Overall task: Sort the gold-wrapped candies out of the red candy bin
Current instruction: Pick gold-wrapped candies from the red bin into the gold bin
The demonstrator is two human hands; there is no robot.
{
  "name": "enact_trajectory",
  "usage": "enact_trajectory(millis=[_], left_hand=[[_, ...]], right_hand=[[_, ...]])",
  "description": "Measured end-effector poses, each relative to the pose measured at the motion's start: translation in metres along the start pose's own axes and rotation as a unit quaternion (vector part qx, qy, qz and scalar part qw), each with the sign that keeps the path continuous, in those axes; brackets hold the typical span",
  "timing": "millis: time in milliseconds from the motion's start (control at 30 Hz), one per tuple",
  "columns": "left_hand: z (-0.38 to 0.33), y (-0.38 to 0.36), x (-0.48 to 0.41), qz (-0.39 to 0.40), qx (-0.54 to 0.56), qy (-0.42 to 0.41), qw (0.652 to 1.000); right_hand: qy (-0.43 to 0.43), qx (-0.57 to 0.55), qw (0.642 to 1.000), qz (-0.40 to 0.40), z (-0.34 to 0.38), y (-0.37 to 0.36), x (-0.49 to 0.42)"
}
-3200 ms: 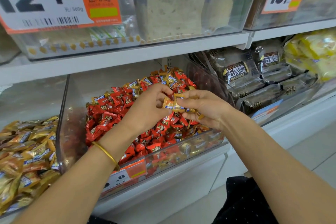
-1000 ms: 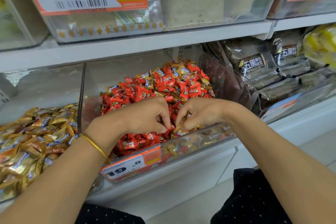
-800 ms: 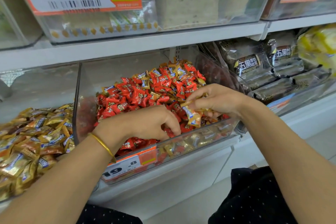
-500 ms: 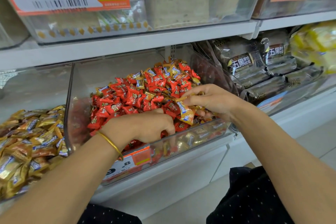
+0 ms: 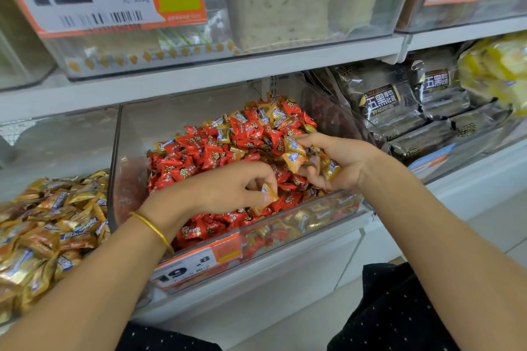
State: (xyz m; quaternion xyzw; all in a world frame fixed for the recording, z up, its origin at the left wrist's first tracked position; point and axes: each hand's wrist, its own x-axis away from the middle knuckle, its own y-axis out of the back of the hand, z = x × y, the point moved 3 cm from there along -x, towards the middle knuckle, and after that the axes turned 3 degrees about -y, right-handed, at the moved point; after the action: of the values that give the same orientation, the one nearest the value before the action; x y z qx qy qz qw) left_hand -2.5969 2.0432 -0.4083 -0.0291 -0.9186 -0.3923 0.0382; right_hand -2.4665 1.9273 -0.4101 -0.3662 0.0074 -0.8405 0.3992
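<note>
Faced a white shelf [image 5: 199, 77] lined with clear bins. Found the red candy bin [image 5: 137, 134] at centre, heaped with red-wrapped candies [image 5: 199, 157]. Spotted stray gold-wrapped candies [image 5: 273, 114] mixed in along the back of the heap and, apparently, more low behind the blurred front wall. Noted a gold candy pile [image 5: 51, 225] in the neighbouring bin to the left, and dark packets [image 5: 382, 102] stacked in the bin to the right. Read a price tag [image 5: 196, 262] marked 19.8 on the red bin's front.

Kept both hands over the front half of the heap, near each other but not touching. Cupped the right hand [image 5: 339, 162] palm-up, its grip curled round a handful of gold candies [image 5: 295, 157], a few poking out past the thumb. Lowered the left hand [image 5: 228, 188] knuckles-up onto the red pile, its grip narrowed to a pinch on a single gold candy [image 5: 269, 192] at the fingertips. Wore a gold bangle [image 5: 151, 229] on the left wrist.
</note>
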Motion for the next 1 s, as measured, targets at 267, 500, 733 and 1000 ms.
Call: enact_trajectory(millis=[267, 500, 733, 1000], left_hand=[[0.007, -0.018, -0.013, 0.101, -0.227, 0.010, 0.968], [0.012, -0.024, -0.020, 0.125, -0.275, 0.021, 0.953], [0.010, -0.027, -0.022, 0.130, -0.346, 0.016, 0.929], [0.007, -0.028, -0.017, 0.134, -0.302, 0.030, 0.943]], right_hand=[[-0.081, -0.180, 0.971, 0.134, -0.004, -0.013, -0.007], [-0.068, -0.197, 0.970, 0.122, -0.005, -0.010, -0.013], [-0.044, -0.175, 0.978, 0.106, -0.004, -0.009, -0.011], [-0.023, -0.147, 0.985, 0.089, -0.003, -0.005, -0.010]])
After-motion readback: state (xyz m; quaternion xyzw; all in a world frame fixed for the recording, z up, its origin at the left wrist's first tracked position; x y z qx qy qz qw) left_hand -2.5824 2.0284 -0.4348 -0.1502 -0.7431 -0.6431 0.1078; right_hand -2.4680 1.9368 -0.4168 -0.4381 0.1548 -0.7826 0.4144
